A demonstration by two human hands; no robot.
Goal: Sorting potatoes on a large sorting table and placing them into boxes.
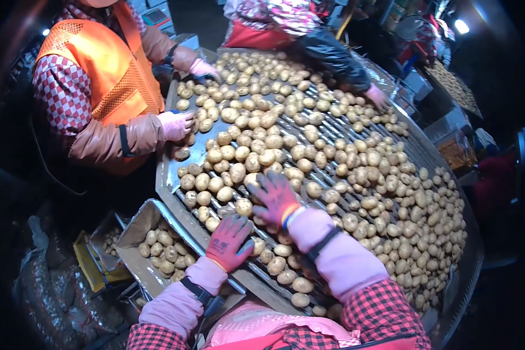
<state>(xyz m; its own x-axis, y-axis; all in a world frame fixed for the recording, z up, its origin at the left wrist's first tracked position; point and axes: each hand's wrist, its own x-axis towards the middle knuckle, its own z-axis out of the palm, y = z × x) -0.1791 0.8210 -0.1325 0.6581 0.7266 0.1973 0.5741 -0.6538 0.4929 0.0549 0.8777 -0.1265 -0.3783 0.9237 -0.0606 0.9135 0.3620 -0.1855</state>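
Many potatoes (256,160) cover a slatted metal sorting table (199,150) in front of me. My right hand (274,198), in a red and grey glove, lies over potatoes near the table's left part with its fingers spread. My left hand (230,242), gloved alike, rests by the near left edge. Its thumb stands apart from the fingers, beside a potato (258,245), and I see nothing held in it. Just beyond its fingertips sits another potato (243,206). My palms and what lies under them are hidden.
A box of potatoes (135,230) stands below the table's left edge, with a yellow crate (89,262) beside it. Across the left side, a person in an orange vest (119,70) has both gloved hands at the potatoes. Another person's gloved hand (377,96) reaches in from the far side.
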